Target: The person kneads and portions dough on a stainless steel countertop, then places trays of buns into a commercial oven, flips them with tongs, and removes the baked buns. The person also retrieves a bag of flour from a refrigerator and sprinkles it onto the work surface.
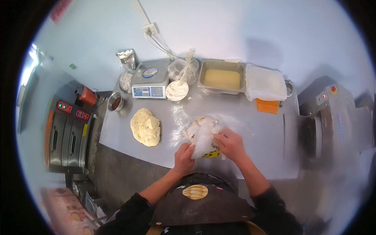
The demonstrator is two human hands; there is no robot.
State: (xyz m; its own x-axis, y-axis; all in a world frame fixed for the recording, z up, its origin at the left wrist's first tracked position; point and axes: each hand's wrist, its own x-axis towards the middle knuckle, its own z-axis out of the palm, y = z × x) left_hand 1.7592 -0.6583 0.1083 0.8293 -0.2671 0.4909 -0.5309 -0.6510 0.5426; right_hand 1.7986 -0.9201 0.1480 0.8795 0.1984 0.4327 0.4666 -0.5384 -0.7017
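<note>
A crumpled, whitish plastic bag point(203, 144) with a yellow-and-black printed patch sits at the table's front edge, close to my body. My left hand point(184, 158) pinches its near left edge between thumb and fingers. On the other side my right hand point(230, 144) is closed on the bag's right edge. Something pale and lumpy shows at the bag's far end; I cannot make out what it is. To the left, apart from both hands, a large pale yellow lump of dough point(145, 127) rests on the floured grey table point(172, 154).
Along the wall stand a scale point(149, 80), a bowl of flour point(177, 91), a tied plastic bag point(188, 68), a metal tray of yellow stuff point(221, 78) and a white-covered container point(266, 84). A metal cup point(116, 102) is at left. An oven point(66, 137) and a machine point(333, 125) flank the table.
</note>
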